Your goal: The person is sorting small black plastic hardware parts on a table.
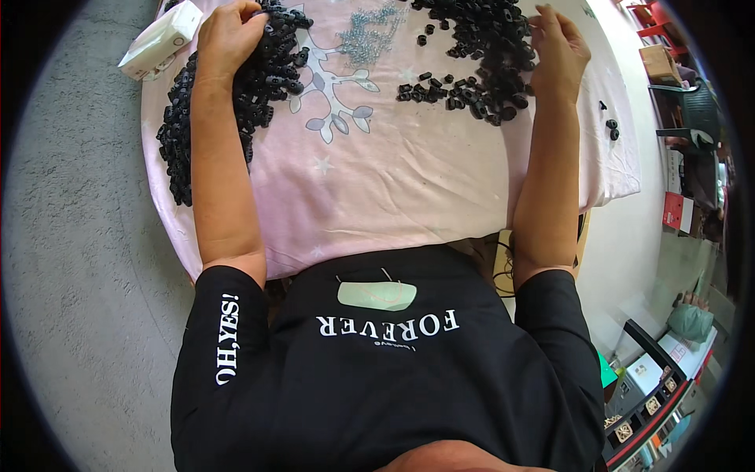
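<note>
My left hand (pixel 226 39) is over the large pile of small black plastic parts (pixel 275 75) on the left of the table. Its thumb and forefinger come together at the pile's far end; what lies between them is hidden. Beside the other pile of black ring-like parts (pixel 487 90) on the right is my right hand (pixel 560 55). Those fingers are bent, thumb and forefinger tips close together, and anything in them is too small to make out. Between the two piles lies a scatter of small clear, bluish pieces (pixel 370 35).
A pale pink cloth with leaf and star prints (pixel 377 189) covers the table. At its far left corner stands a white box-shaped pack (pixel 161 39). A few loose black parts (pixel 613 130) lie near the right edge. Farther right are a dark chair (pixel 696 118) and a cardboard box (pixel 659 64).
</note>
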`<state>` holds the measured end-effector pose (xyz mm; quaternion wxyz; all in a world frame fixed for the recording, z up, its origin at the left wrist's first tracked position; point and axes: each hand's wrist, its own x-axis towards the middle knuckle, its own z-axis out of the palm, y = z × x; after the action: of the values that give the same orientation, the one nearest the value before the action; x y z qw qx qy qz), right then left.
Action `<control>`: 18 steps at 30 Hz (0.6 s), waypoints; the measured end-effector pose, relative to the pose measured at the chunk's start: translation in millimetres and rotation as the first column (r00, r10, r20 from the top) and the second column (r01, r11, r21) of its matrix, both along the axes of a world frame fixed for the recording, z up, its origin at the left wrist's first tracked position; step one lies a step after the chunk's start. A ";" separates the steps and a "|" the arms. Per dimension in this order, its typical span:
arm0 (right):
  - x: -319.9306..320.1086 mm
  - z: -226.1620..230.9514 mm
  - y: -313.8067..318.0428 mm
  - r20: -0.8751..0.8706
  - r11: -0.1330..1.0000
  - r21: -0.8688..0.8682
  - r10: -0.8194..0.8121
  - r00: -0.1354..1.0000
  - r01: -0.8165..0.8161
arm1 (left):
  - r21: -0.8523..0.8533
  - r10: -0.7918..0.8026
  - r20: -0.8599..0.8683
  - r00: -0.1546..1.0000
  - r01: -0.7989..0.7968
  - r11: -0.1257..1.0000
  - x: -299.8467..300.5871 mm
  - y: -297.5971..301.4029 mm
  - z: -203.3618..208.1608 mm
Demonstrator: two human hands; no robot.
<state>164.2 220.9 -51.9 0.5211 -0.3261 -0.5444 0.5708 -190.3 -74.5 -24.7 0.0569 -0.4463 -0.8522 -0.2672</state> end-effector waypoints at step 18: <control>-20.3 -42.3 8.0 -0.138 0.994 -0.045 -0.102 0.985 0.097 | 0.266 -0.090 0.129 0.988 0.053 0.962 83.6 34.2 36.5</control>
<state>143.9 228.9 -94.2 0.5796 -0.3218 -0.4786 0.5757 -106.7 -40.3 11.7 0.0458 -0.4455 -0.7945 -0.4101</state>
